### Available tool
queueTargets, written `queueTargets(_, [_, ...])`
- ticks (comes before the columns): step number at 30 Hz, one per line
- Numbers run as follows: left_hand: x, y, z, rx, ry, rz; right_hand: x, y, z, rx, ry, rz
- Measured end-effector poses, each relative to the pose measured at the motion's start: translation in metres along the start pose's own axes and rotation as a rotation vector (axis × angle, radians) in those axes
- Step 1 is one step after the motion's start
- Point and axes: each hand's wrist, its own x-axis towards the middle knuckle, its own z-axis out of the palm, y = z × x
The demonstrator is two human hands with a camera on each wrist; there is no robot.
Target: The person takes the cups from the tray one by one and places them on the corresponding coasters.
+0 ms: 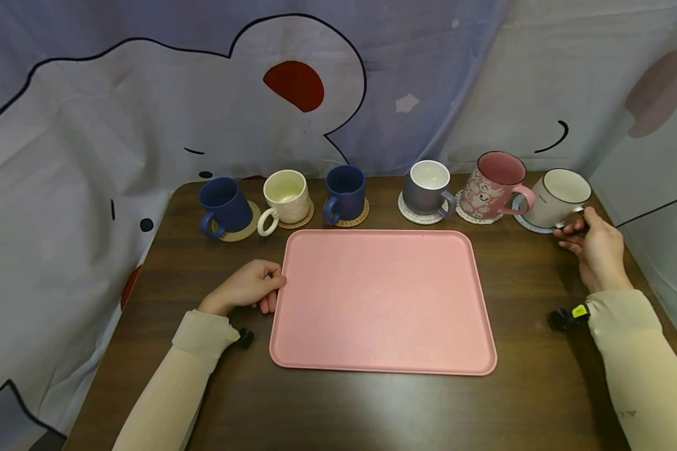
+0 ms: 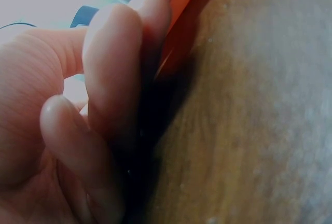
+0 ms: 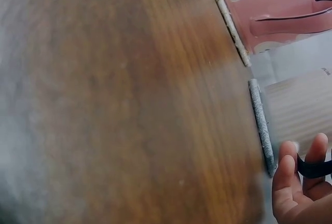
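A pink rectangular tray [image 1: 380,300] lies on the brown table. My left hand [image 1: 249,285] grips its left edge, with the thumb over the rim; in the left wrist view curled fingers [image 2: 111,63] meet the tray's side close to the tabletop. At the far right, my right hand [image 1: 600,247] holds the handle of a white mug [image 1: 553,199]. That mug sits on a bluish round coaster [image 1: 533,227], and in the right wrist view fingers [image 3: 284,175] curl about its dark-edged handle [image 3: 314,169]. Part of the handle is hidden by the hand.
Left of the white mug stand a pink patterned mug [image 1: 485,194] and a grey mug [image 1: 421,195], each on a white coaster. Behind the tray's left half are a blue mug [image 1: 228,203], a cream mug [image 1: 289,199] and another blue mug [image 1: 346,195]. A printed cloth [image 1: 429,69] hangs behind.
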Motion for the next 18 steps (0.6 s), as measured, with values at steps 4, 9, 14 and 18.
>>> queueTargets(4, [0.0006,0.0001,-0.0004,-0.001,-0.01,0.004,0.0,-0.0005,-0.0009,0.005,-0.005,0.001])
queueTargets(9, [0.0003,-0.0004,0.0,-0.004,-0.018,-0.001,-0.0013,-0.001,-0.0018,-0.018,-0.008,-0.014])
queueTargets(14, [-0.0004,0.0003,0.0001,-0.009,-0.017,-0.01,-0.0036,-0.0028,-0.0024,-0.077,-0.012,-0.041])
queueTargets(18, [-0.0004,0.0008,0.0001,-0.015,-0.016,-0.013,-0.0054,-0.0036,-0.0011,-0.186,0.042,-0.058])
